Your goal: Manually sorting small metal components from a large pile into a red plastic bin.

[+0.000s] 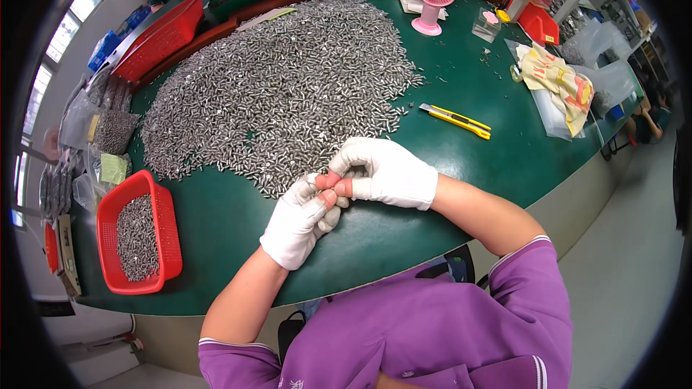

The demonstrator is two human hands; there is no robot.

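Observation:
Both my hands wear white gloves with some bare fingertips, and they meet at the near edge of a large heap of small metal pins point(288, 72) on the green table point(454, 194). The fingers of my left hand point(301, 220) are pinched together. Against them, the thumb and forefinger of my right hand point(386, 173) close from the right. Whatever lies between the fingertips is too small and covered to make out. To the left stands a red plastic basket point(175, 238) with more of the metal pins in it.
A yellow utility knife point(458, 121) lies right of the heap. Farther back stand a pink fan point(432, 3) and a small clear box point(486, 25). A printed cloth point(555, 83) lies at the right edge. Bagged parts point(115, 130) crowd the left edge. Other people sit in the background.

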